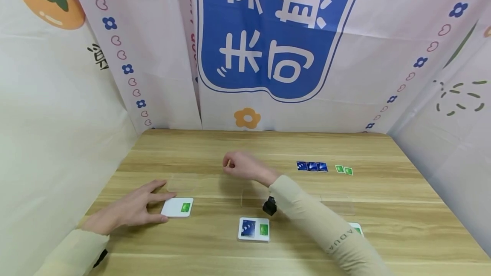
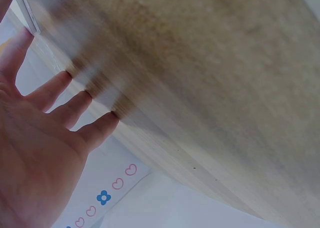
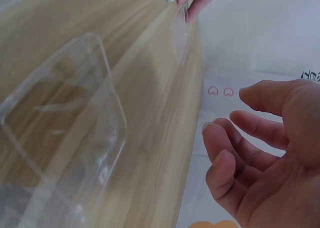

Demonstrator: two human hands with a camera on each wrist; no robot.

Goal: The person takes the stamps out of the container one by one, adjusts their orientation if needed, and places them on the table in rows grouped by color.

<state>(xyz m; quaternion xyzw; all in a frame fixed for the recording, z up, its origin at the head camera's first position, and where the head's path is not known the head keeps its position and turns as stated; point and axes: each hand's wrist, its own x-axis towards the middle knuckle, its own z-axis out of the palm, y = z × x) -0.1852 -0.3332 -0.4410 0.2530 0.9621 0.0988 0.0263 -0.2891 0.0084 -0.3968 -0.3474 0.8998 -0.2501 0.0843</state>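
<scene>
My left hand [image 1: 132,205] holds a flat white box [image 1: 172,208] at its left end, thumb and index finger on opposite edges. The box bears one small green sticker [image 1: 186,207]. In the left wrist view the other fingers [image 2: 72,107] spread out with their tips at the tabletop. My right hand [image 1: 245,166] hovers over the middle of the table, fingers loosely curled; nothing shows between them in the right wrist view. Below it stands a second white box [image 1: 254,229] with a blue sticker and a green one. The right sleeve partly hides a third box [image 1: 356,227].
Three blue stickers [image 1: 312,166] lie in a row at the back right, beside two green stickers [image 1: 344,170]. Clear plastic lids lie behind the boxes: left [image 1: 183,181], middle [image 1: 249,198] and right [image 1: 339,205]. Printed cloth [image 1: 165,54] hangs around the wooden table [image 1: 199,148].
</scene>
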